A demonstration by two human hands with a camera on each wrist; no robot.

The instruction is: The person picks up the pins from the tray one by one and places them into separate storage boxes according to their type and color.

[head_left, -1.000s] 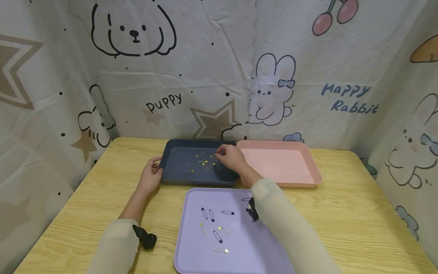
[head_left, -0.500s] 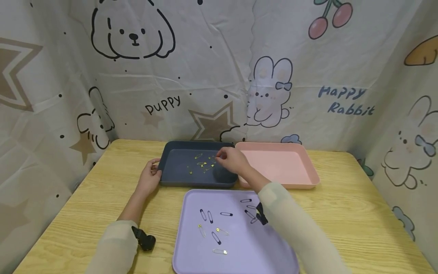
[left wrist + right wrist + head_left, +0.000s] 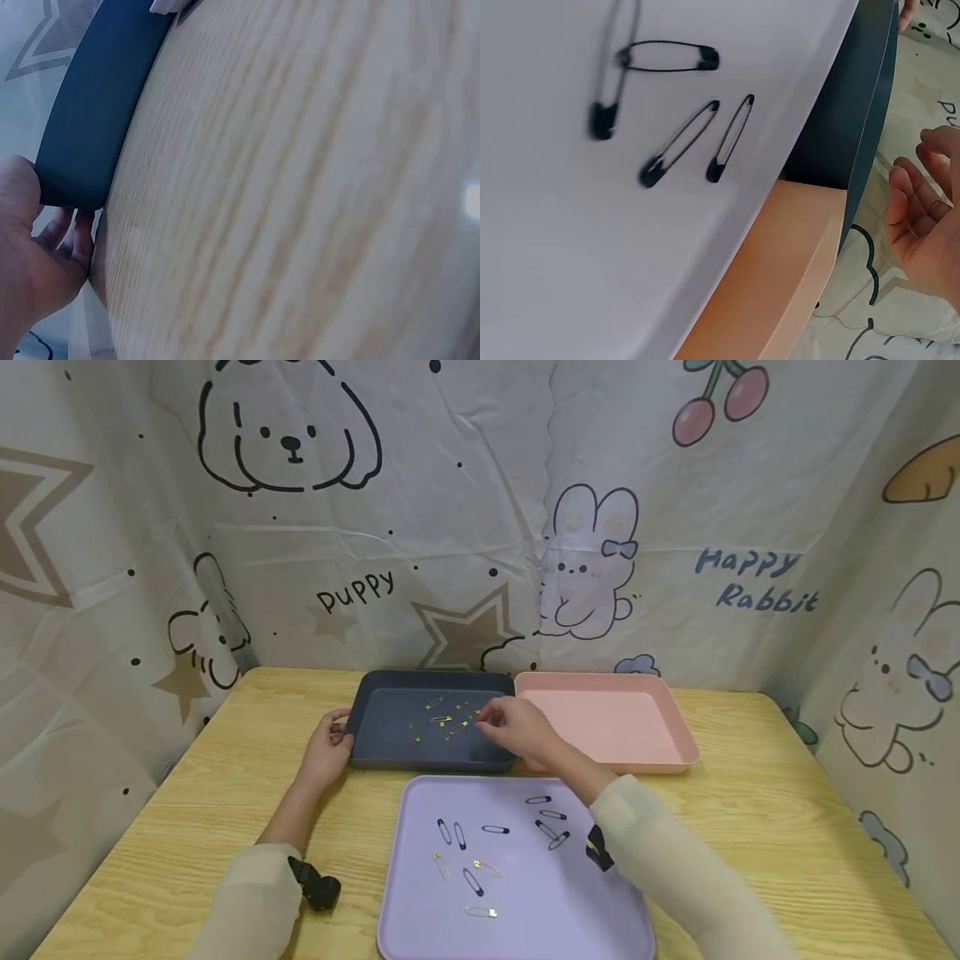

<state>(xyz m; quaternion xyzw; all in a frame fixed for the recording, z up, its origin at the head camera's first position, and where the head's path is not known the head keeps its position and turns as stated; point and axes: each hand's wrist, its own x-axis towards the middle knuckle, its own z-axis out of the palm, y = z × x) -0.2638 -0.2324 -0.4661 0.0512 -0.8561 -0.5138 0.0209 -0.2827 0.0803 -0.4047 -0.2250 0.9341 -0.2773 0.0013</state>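
Observation:
My left hand [image 3: 327,750] holds the left end of the dark blue tray [image 3: 390,760]; in the left wrist view, the thumb lies against its end wall [image 3: 97,97] and the fingers curl below. Over that tray's right side hovers my right hand [image 3: 521,727], fingers loosely bent. No held thing shows in the right wrist view's hand [image 3: 930,225]. Several gold safety pins [image 3: 441,719] lie inside the dark tray. On the lavender tray [image 3: 570,910] nearer me are several black safety pins [image 3: 472,882] and a few gold safety pins [image 3: 482,912].
A pink tray [image 3: 607,718] stands right of the dark one, their sides meeting. All three trays rest on a wooden table [image 3: 765,827]. Behind it hangs a printed cloth [image 3: 450,527]. Each sleeve carries a black wrist camera [image 3: 318,889].
My right hand has drawn back slightly right and toward me, its fingers loosening. More black safety pins show as the right forearm moves right. The left hand keeps its place.

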